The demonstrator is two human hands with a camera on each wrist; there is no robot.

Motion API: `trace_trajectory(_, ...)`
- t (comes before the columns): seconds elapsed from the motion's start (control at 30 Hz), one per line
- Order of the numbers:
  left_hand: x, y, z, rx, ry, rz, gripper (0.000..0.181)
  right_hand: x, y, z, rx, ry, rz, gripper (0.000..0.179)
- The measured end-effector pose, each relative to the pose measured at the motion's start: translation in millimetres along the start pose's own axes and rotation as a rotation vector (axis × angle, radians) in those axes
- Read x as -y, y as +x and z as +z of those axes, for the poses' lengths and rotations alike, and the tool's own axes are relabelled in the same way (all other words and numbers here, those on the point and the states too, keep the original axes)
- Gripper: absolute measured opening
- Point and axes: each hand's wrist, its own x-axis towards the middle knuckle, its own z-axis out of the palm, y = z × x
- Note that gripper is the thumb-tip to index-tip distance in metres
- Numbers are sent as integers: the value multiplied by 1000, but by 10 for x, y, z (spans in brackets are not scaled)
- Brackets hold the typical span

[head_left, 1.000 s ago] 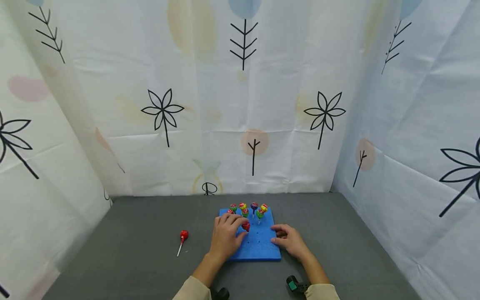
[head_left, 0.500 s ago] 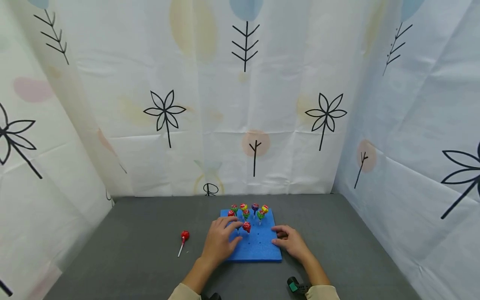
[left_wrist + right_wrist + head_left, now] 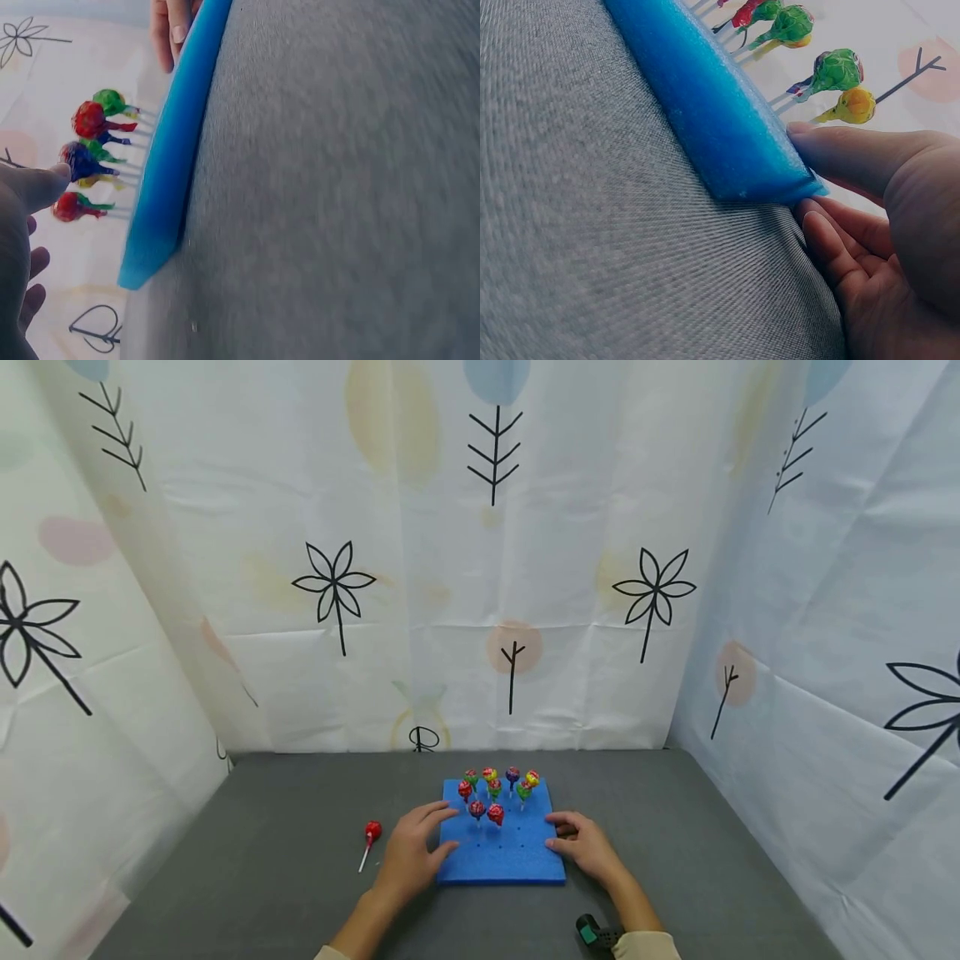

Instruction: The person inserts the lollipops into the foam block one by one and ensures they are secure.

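A blue foam board (image 3: 502,864) lies on the table with several wrapped lollipops standing upright in it, stems down. A red lollipop (image 3: 496,814) and a dark red and blue one (image 3: 477,810) form the row nearest me. My left hand (image 3: 411,852) is beside the board's left edge, fingers and thumb spread apart, holding nothing. In the left wrist view its thumb overlaps a blue and red lollipop (image 3: 79,160). My right hand (image 3: 588,846) holds the board's right edge, thumb and bent fingers against it. A loose red lollipop (image 3: 372,832) lies left of my left hand.
Small holes (image 3: 500,847) dot the front part of the board. A black device with a green patch (image 3: 592,932) sits by the right wrist. White patterned curtains (image 3: 450,568) surround the grey table (image 3: 300,860) at the back and sides.
My left hand has let go of a lollipop in the board's near row and moved left, off the board. The right hand stays at the right edge. The view has shifted slightly.
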Motion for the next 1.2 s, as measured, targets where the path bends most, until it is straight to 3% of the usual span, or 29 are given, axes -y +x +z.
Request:
trace_trajectory(0.2, 111, -46, -106, 24, -14, 40, 47, -6, -7, -6, 2, 4, -21, 36)
trace_trajectory(0.4, 238, -79, -220, 98, 10, -24, 43, -1, -2, -6, 5, -3, -31, 36)
trace_trajectory(0.77, 499, -105, -277, 43, 31, -14, 41, -3, -5, -7, 7, 4, -32, 37)
trace_trajectory(1.0, 566, -94, -339, 51, 48, -87, 39, 1, -5, -9, 6, 9, -20, 37)
trace_trajectory(1.2, 624, -105, -350, 14, 61, -67, 39, 8, -4, -7, 3, 6, -18, 37)
